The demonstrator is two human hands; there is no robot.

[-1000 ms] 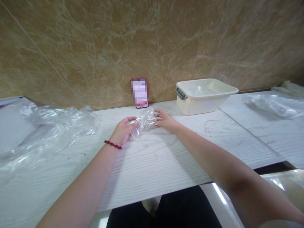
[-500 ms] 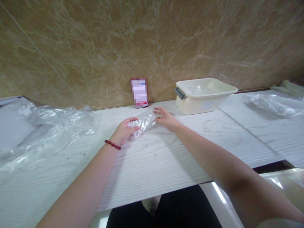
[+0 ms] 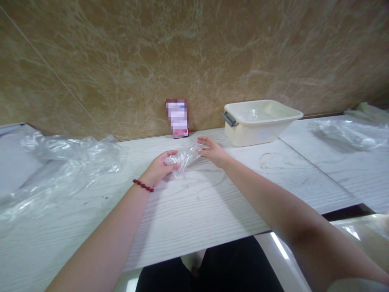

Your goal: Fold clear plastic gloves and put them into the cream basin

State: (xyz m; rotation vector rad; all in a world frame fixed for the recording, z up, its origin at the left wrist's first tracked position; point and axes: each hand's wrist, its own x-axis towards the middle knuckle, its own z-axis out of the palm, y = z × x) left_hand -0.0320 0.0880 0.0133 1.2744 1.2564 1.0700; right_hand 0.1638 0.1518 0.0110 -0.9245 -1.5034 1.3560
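A small clear plastic bag [image 3: 187, 159], crinkled and shiny, is held just over the white wood-grain table [image 3: 194, 219]. My left hand [image 3: 161, 167], with a red bead bracelet at its wrist, grips the bag's near left end between thumb and fingers. At the far right end, my right hand [image 3: 212, 151] pinches the plastic with thumb and finger, its other fingers stretched out. Whether anything lies inside the bag I cannot make out. Behind the hands a phone [image 3: 178, 118], its screen blurred, leans upright against the wall.
A cream plastic bin [image 3: 252, 136] with a grey handle latch stands at the back right. Loose clear plastic [image 3: 88, 158] spreads over the left side, and more plastic [image 3: 354, 134] lies far right. A marble-patterned wall [image 3: 194, 61] bounds the table's back edge.
The bag has become more crumpled and bunched between my hands. Both hands keep nearly the same place and hold.
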